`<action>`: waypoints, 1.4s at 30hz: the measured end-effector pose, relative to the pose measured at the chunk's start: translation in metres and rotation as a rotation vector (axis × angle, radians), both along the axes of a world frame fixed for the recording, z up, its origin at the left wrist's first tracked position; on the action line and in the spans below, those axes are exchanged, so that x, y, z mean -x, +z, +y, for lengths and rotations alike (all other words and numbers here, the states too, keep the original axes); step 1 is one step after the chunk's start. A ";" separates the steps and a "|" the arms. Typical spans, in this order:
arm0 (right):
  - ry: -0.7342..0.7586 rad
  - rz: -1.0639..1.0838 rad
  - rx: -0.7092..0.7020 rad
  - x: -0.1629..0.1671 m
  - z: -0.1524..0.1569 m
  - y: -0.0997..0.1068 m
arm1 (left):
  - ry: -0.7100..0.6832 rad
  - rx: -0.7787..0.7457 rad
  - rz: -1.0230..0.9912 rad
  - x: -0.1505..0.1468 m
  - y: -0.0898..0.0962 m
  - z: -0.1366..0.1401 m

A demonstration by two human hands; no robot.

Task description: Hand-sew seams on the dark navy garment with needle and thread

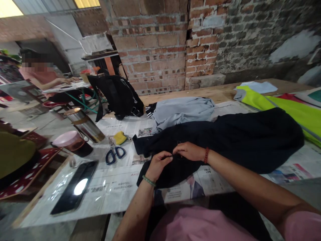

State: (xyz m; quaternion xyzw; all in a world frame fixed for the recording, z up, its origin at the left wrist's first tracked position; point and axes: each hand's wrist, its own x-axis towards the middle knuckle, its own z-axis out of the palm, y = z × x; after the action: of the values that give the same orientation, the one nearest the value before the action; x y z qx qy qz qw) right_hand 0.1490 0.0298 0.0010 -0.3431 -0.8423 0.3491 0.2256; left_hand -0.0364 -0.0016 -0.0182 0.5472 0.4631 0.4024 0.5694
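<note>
A dark navy garment (250,137) lies stretched across the newspaper-covered table in front of me. My left hand (159,164), with a green bead bracelet at the wrist, pinches a bit of the dark cloth near the garment's left part. Right beside it, my right hand (189,151), wearing a red bracelet, has its fingertips pressed together at the same spot. What those fingertips hold is too small to make out. Blue-handled scissors (115,154) rest to the left of the cloth, close to a small yellow item (120,137).
Left on the table are a phone (75,187), a lidded cup (72,144) and a steel flask (85,125). Behind the garment lie a black bag (117,95), grey cloth (183,110) and a neon-yellow garment (281,105). Another person (42,73) sits at a far table.
</note>
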 end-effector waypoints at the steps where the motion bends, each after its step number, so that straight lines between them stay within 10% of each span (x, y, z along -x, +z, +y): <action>1: -0.028 0.024 0.065 0.001 0.000 0.000 | -0.005 -0.001 0.009 0.000 0.000 0.000; 11: -0.099 0.167 0.317 0.010 -0.004 -0.003 | 0.011 -0.041 0.082 -0.001 0.003 -0.001; 26: -0.243 0.145 -0.509 0.003 -0.036 0.000 | 0.023 0.020 -0.053 -0.001 0.001 0.000; 42: -0.365 0.113 -0.490 0.021 -0.040 -0.022 | 0.019 -0.005 -0.050 0.000 0.001 0.001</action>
State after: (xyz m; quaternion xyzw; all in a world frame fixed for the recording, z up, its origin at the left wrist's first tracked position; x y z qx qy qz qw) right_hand 0.1278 -0.0099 -0.0212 -0.4043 -0.8119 0.1080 0.4070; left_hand -0.0367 -0.0009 -0.0175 0.5339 0.4529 0.4224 0.5757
